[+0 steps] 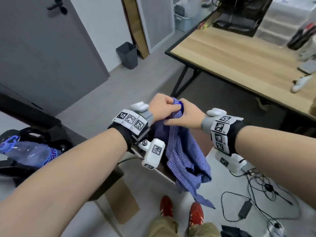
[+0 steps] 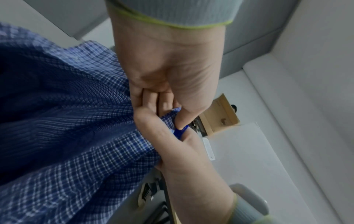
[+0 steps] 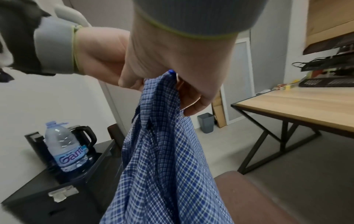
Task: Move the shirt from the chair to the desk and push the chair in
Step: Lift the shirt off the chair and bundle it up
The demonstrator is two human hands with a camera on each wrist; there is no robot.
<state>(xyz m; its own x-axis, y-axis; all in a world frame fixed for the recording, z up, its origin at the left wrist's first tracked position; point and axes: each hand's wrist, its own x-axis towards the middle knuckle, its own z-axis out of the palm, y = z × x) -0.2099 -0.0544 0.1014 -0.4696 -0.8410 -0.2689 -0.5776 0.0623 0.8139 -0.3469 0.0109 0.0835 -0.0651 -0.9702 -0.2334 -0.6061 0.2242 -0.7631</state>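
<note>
A blue checked shirt hangs in the air in front of me, its tail near my red shoes. My left hand and right hand grip its bunched top side by side, knuckles touching. A bright blue plastic piece pokes out between them. The left wrist view shows the left hand pinching the cloth against the right hand. Below the shirt, the right wrist view shows the brown chair seat. The wooden desk stands to the right, apart from the hands.
A grey bin stands by the far wall. On my left a dark cabinet holds a water bottle and a kettle. Cables and a power adapter lie on the floor at right. A black tray sits at the desk's far end.
</note>
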